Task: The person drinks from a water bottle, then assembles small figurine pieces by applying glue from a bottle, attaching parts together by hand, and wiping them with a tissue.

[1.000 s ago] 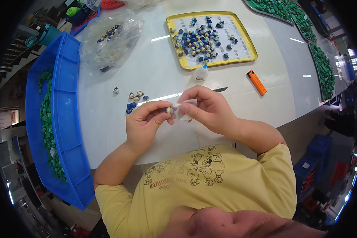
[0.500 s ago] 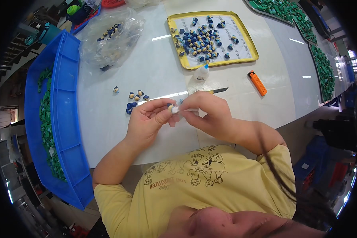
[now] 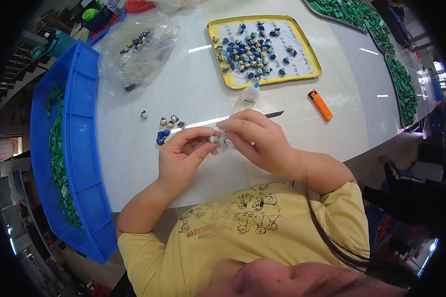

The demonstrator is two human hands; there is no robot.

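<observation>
Tiny blue-and-cream moulded figure [image 3: 212,139] sits pinched between the thumb and forefinger of the left hand [image 3: 181,156], held just above the white tabletop [image 3: 193,89], while the right hand [image 3: 257,138] closes its fingertips on a second small piece right beside it, though what that piece is I cannot tell. It looks light, hard and smooth, liable to slip or roll, so a fingertip pinch across its body seems the sure hold. More loose figures [image 3: 167,126] lie near, beyond them a yellow-rimmed tray [image 3: 312,54], an orange lighter [image 3: 320,104] and a small white bottle [image 3: 251,92].
</observation>
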